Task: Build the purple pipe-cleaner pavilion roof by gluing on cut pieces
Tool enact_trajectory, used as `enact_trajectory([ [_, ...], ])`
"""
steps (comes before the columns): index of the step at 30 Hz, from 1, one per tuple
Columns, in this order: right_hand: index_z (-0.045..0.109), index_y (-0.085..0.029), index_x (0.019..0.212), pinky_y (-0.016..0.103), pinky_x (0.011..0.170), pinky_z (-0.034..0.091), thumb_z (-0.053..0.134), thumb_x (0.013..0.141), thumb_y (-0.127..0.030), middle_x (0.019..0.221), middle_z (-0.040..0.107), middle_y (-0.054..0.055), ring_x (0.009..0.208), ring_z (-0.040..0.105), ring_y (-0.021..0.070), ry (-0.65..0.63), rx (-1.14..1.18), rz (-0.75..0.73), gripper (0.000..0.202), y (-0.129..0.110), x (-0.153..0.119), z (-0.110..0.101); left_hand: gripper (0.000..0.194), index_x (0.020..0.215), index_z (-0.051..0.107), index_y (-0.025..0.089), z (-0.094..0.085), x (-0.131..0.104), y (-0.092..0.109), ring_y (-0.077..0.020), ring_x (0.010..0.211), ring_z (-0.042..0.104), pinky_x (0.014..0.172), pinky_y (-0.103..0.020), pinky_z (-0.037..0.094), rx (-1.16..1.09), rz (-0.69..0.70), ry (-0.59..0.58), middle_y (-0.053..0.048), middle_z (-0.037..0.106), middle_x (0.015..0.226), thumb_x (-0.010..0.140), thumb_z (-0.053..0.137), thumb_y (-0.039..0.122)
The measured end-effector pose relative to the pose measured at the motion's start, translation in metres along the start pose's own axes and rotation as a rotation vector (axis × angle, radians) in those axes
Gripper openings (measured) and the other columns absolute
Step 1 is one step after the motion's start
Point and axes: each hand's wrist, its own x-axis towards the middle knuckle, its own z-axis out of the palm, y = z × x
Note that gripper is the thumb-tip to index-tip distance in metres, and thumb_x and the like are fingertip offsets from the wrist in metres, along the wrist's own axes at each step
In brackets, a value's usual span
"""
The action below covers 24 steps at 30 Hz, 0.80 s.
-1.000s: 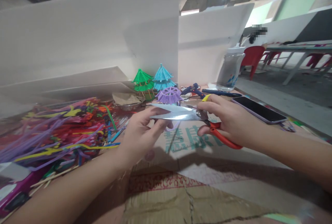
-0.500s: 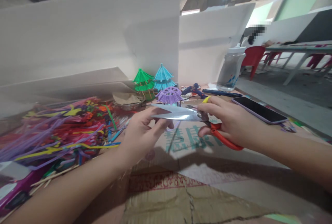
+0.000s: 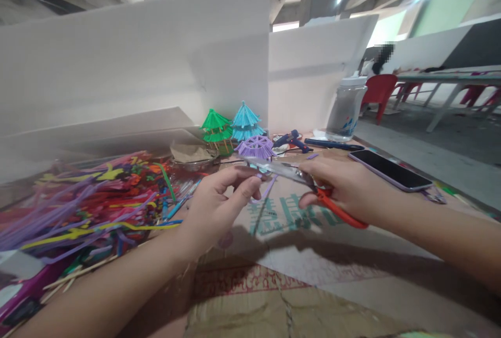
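Note:
My right hand is closed around the red handles of a pair of scissors. Their blades point left and look nearly together. Thumb and fingers of my left hand pinch a purple pipe cleaner, mostly hidden by the fingers, just below the blade tips. Behind the blades stands a purple umbrella-like frame. A short purple piece lies on the cardboard beyond my right hand.
Loose coloured pipe cleaners are heaped at left. Green and blue tiered roofs stand at the back, near a glue gun. A phone, a dark pen-like tool and a water bottle are at right.
The scissor blades have gone from spread to nearly together. A yellow piece by my right fingers is out of sight, and a short purple piece shows on the cardboard there.

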Motion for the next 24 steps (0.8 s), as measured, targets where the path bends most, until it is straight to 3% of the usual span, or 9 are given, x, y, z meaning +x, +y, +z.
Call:
enact_trajectory([
  [5, 0.07, -0.025, 0.116, 0.032, 0.059, 0.044, 0.056, 0.086, -0.073, 0.08, 0.073, 0.007, 0.071, 0.068, 0.0279, 0.043, -0.13, 0.404, 0.058, 0.044, 0.02, -0.01, 0.013, 0.108, 0.071, 0.024, -0.006, 0.003, 0.011, -0.0113, 0.067, 0.068, 0.062, -0.021, 0.056, -0.107, 0.078, 0.135, 0.0, 0.074, 0.079, 0.096, 0.067, 0.029],
  [8, 0.067, -0.023, 0.124, 0.036, 0.066, 0.047, 0.058, 0.084, -0.069, 0.098, 0.077, 0.013, 0.084, 0.071, 0.0334, -0.087, -0.221, 0.54, 0.062, 0.089, 0.018, -0.007, 0.009, 0.102, 0.068, 0.024, -0.011, 0.006, 0.019, -0.013, 0.072, 0.071, 0.069, -0.025, 0.061, -0.193, 0.136, 0.235, 0.0, 0.075, 0.085, 0.097, 0.067, 0.032],
  [11, 0.069, -0.02, 0.122, 0.036, 0.071, 0.048, 0.059, 0.083, -0.064, 0.106, 0.077, 0.015, 0.092, 0.071, 0.0348, -0.26, -0.237, 0.57, 0.059, 0.129, 0.007, 0.003, 0.014, 0.097, 0.067, 0.023, -0.011, 0.008, 0.02, -0.0156, 0.077, 0.074, 0.072, -0.029, 0.063, -0.248, 0.125, 0.204, -0.002, 0.076, 0.09, 0.097, 0.065, 0.036],
  [15, 0.07, -0.019, 0.122, 0.037, 0.076, 0.049, 0.063, 0.08, -0.06, 0.105, 0.077, 0.015, 0.096, 0.07, 0.0346, -0.391, -0.205, 0.502, 0.06, 0.161, -0.008, 0.017, 0.014, 0.09, 0.073, 0.021, -0.005, 0.008, 0.01, -0.0095, 0.066, 0.067, 0.063, -0.023, 0.058, -0.215, 0.119, 0.112, -0.003, 0.07, 0.097, 0.094, 0.071, 0.034],
  [20, 0.068, -0.025, 0.132, 0.039, 0.08, 0.049, 0.065, 0.08, -0.053, 0.113, 0.077, 0.012, 0.099, 0.069, 0.034, -0.423, -0.143, 0.483, 0.059, 0.171, -0.014, 0.022, 0.019, 0.089, 0.074, 0.02, 0.0, 0.007, 0.008, -0.0116, 0.061, 0.065, 0.058, -0.022, 0.055, -0.161, -0.007, 0.141, 0.0, 0.067, 0.07, 0.091, 0.073, 0.039],
  [24, 0.073, -0.026, 0.123, 0.036, 0.078, 0.049, 0.065, 0.079, -0.046, 0.11, 0.078, 0.009, 0.095, 0.07, 0.03, -0.435, -0.093, 0.447, 0.049, 0.17, -0.014, 0.023, 0.014, 0.09, 0.073, 0.019, 0.002, 0.008, 0.009, -0.0142, 0.068, 0.072, 0.066, -0.024, 0.06, -0.211, -0.08, 0.124, -0.001, 0.074, 0.073, 0.088, 0.075, 0.032],
])
